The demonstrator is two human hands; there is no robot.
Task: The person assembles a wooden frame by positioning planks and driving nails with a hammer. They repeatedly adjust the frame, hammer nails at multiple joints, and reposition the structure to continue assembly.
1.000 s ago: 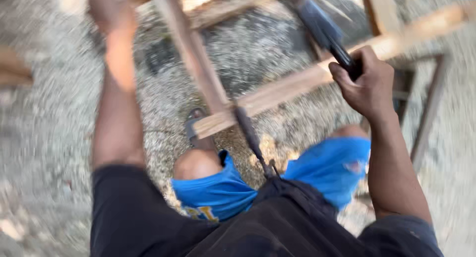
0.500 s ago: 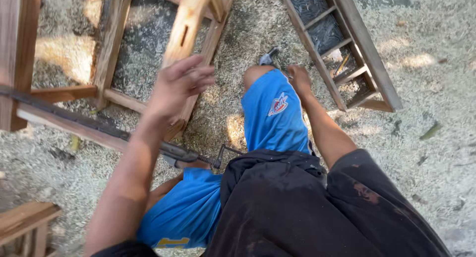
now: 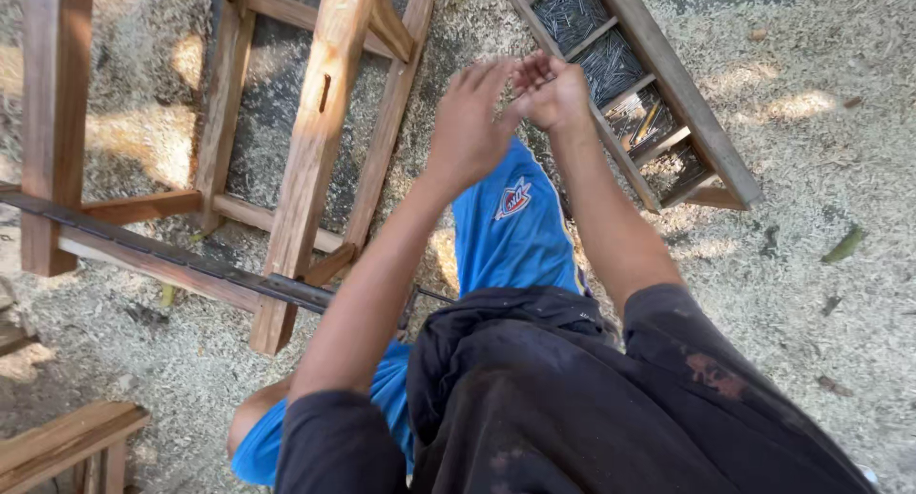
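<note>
The ground [image 3: 821, 122] is a wide carpet of pale sawdust and shavings, dappled with sun. On it to the left lies a wooden frame [image 3: 315, 141] of reddish-brown rails and posts, with a narrow slot cut in the nearest upright piece. A long dark metal bar [image 3: 172, 256] runs across its lower rails at a slant. At the upper right sits a long wooden tray [image 3: 687, 103], split by thin slats into compartments; these hold heaps of grey nails [image 3: 592, 36] (one lower compartment has a few yellowish bits mixed in).

The person, in a dark stained shirt [image 3: 572, 408] and bright blue shorts [image 3: 515, 227] with a small red, white and blue badge on the thigh, has both arms stretched forward over a raised knee. The left hand [image 3: 469, 122] and the right hand [image 3: 551, 92] meet in the air just beside the near edge of the tray, above the blue shorts. The left fingers [image 3: 491, 72] are extended and close together, tips up, touching the right hand. The right fingers are curled in toward the left palm; they are blurred, and whether they pinch anything between them I cannot tell. At the lower left corner shows the end of another wooden piece [image 3: 57, 442].
</note>
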